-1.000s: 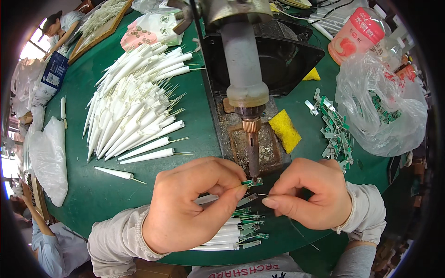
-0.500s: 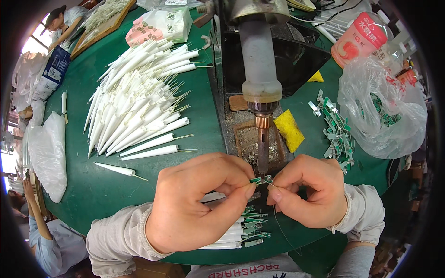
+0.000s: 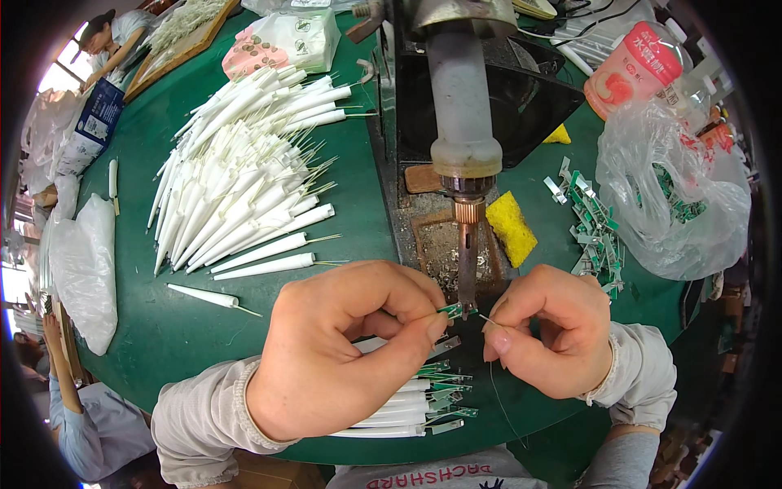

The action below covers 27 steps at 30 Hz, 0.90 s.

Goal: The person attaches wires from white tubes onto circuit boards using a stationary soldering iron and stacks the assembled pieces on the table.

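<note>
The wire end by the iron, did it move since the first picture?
Yes, up: the end of the wire was below the tip of the iron, and now is about level with it.

One soldering iron (image 3: 465, 151), two yellow sponges (image 3: 511, 229)

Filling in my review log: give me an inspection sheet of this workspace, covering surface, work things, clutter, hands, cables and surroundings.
Surface: green table; grey debris on the iron's base.
Work things: board at the iron tip, contact unclear; white tubes piled left; loose boards right.
Clutter: yellow sponge, clear bag holding boards, bottle.
Hands: left hand pinches the board; right hand pinches a thin wire.
Cables: dark cable, far right.
Surroundings: two people, left rim.
</note>
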### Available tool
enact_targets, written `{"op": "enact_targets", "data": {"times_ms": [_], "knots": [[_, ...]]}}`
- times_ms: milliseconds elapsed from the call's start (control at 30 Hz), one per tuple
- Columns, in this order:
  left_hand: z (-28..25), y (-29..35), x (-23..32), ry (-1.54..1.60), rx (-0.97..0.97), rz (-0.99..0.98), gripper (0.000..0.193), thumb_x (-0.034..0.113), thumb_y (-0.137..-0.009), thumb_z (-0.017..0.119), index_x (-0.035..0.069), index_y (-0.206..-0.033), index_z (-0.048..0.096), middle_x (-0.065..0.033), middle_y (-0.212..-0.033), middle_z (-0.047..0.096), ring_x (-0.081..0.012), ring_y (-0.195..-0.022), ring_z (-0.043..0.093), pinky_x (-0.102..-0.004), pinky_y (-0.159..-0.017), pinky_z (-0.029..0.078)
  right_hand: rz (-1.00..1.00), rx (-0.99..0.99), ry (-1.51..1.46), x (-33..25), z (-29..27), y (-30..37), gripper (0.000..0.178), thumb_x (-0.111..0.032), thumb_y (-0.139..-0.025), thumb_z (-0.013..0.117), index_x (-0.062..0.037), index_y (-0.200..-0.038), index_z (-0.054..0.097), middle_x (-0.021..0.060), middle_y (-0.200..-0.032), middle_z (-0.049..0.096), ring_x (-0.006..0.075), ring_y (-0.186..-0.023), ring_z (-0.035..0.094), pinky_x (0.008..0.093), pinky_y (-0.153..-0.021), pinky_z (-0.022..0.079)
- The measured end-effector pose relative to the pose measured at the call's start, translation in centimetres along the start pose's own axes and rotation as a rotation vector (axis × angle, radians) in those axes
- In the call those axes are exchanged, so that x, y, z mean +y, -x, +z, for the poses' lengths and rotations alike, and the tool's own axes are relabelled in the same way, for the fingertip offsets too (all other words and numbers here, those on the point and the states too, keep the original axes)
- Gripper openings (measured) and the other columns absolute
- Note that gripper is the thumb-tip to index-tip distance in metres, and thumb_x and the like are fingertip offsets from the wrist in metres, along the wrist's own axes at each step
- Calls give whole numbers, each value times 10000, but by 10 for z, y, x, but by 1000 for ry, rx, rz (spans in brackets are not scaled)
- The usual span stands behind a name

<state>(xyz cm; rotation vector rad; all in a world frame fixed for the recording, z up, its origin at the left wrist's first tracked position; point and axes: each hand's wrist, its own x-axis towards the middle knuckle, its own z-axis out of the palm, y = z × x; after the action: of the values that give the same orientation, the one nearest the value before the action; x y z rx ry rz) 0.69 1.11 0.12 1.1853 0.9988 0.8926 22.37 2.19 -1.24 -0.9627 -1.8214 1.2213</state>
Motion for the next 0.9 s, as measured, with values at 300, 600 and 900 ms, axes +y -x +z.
{"op": "enact_targets", "data": {"times_ms": [300, 600, 900], "knots": [[-2, 1, 2, 62, 16, -68, 66, -107, -834, 624, -64, -867, 587, -151, -960, 617, -118, -757, 621, -216, -655, 498, 115, 7, -125, -4, -4, 3, 69, 6, -829, 645, -9, -806, 582, -18, -601, 582, 19, -463, 499, 187, -424, 354], [-2, 2, -1, -54, -2, -82, 62, -106, -831, 624, -60, -861, 594, -144, -959, 630, -111, -764, 614, -224, -666, 506, 229, -27, -126, -13, -18, -6, 79, -35, -871, 624, -17, -835, 556, -38, -594, 538, 5, -481, 452, 191, -444, 316], [4, 24, -18, -717, -262, 406, 116, -20, -700, 685, 10, -789, 616, -107, -832, 641, -291, -700, 592, -368, -637, 503, -32, 186, 985, 1, -72, -30, 96, -5, -779, 652, -27, -851, 592, 110, -648, 558, 230, -549, 549, 335, -513, 415]]}}
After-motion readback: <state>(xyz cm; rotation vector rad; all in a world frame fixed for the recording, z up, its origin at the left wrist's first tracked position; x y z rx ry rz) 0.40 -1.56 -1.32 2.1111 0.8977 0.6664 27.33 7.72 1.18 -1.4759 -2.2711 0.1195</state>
